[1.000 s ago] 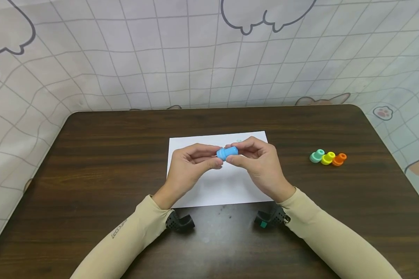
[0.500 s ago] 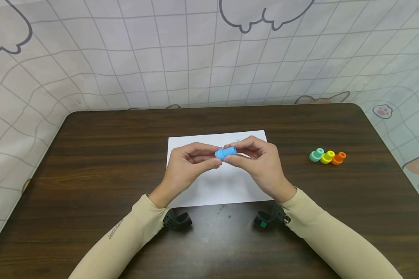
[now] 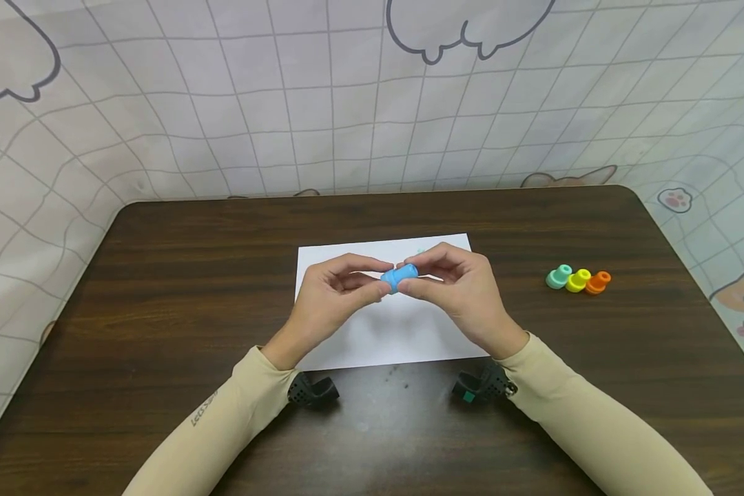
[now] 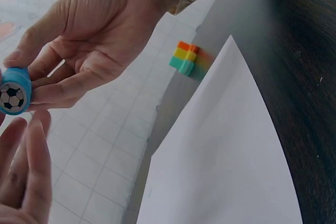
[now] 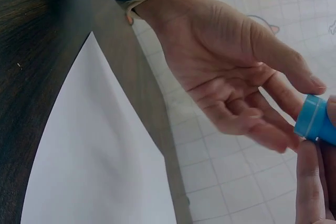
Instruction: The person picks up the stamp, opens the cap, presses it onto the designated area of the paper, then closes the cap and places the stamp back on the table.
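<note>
A small blue toy stamp [image 3: 399,277] is held up over a white sheet of paper [image 3: 403,337], lying slantwise between both hands. My right hand [image 3: 465,293] pinches its narrower end between thumb and fingers. At the wider end, the left hand [image 3: 331,293] has its thumb and index fingertips on the blue cap [image 5: 311,116]. A black-and-white soccer ball picture [image 4: 12,98] shows on the cap's face in the left wrist view. Small faint green marks [image 3: 421,251] lie near the paper's far edge, partly behind the right hand.
Turquoise [image 3: 559,277], yellow [image 3: 578,280] and orange [image 3: 598,282] stamps stand in a row on the dark wood table [image 3: 180,289], right of the paper. A grid-patterned cloth [image 3: 359,103] hangs behind the table. Black camera mounts [image 3: 313,390] sit on both wrists.
The blue stamp has turned slightly between the fingers, its narrow end tipping upward a little. Both hands stay in nearly the same place over the paper.
</note>
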{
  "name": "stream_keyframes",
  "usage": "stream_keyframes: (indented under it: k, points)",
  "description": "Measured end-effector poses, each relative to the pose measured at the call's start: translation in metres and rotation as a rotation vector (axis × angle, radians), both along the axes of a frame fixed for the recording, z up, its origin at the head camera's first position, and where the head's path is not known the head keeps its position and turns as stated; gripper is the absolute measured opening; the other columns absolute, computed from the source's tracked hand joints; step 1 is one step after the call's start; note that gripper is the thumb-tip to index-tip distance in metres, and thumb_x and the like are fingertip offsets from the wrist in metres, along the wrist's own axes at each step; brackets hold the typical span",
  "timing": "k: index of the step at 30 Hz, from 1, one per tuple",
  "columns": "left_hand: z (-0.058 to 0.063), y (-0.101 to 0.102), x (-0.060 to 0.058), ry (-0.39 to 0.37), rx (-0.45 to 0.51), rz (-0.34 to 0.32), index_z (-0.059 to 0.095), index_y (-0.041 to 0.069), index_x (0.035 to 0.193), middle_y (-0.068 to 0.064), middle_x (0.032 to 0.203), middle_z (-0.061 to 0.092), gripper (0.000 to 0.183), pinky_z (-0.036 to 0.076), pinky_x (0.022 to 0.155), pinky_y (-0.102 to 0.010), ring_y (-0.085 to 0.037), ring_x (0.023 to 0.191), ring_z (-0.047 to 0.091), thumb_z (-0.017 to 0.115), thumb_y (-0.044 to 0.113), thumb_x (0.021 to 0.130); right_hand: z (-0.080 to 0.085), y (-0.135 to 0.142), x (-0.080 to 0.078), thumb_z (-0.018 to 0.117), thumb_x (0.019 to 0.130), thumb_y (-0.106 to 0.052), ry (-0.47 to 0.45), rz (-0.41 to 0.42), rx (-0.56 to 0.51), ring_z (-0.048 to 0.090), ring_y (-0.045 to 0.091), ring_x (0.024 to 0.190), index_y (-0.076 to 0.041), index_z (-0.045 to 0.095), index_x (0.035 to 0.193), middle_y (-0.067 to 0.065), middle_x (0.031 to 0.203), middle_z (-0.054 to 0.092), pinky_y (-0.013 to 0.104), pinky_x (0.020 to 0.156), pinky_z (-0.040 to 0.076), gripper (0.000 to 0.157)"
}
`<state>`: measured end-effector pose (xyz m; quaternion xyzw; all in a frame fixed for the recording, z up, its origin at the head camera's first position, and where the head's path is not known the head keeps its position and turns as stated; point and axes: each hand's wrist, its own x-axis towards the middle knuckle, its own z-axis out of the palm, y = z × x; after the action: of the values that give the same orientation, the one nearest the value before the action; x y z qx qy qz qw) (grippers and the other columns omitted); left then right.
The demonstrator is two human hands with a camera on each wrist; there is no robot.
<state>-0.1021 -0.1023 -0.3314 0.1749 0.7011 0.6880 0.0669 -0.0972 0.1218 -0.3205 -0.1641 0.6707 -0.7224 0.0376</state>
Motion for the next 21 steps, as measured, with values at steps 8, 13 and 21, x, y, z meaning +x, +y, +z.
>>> stream_keyframes:
  k: [8,13,21]
  points:
    - [0.0008,-0.0035,-0.0022,0.04,-0.013,0.016,0.075,0.009,0.116,0.001,0.109,0.078,0.026,0.063,0.083,-0.033,-0.017,0.089,0.077,0.08,0.013,0.09,-0.0022,-0.0008,0.0004,0.084,0.085,-0.006,-0.06,0.048,0.081,0.075,0.021,0.095,-0.005,0.074,0.105,0.0,0.103,0.075,0.038,0.088,0.065,0.023]
    - [0.0007,-0.0038,-0.0019,-0.013,-0.004,-0.02,0.075,0.007,0.114,0.004,0.105,0.079,0.029,0.065,0.089,-0.035,-0.017,0.093,0.079,0.083,0.011,0.087,-0.0021,-0.0002,0.0009,0.084,0.086,-0.009,-0.068,0.084,0.114,0.076,0.021,0.093,-0.005,0.074,0.108,-0.001,0.101,0.076,0.036,0.088,0.065,0.025]
    - [0.0025,-0.0047,-0.0031,-0.102,-0.06,-0.08,0.078,0.011,0.114,-0.007,0.106,0.081,0.028,0.064,0.094,-0.037,-0.023,0.096,0.08,0.084,0.014,0.087,-0.0056,0.0031,-0.003,0.083,0.087,-0.011,-0.03,0.112,0.185,0.073,0.02,0.089,-0.008,0.076,0.113,-0.001,0.097,0.076,0.033,0.085,0.065,0.027]
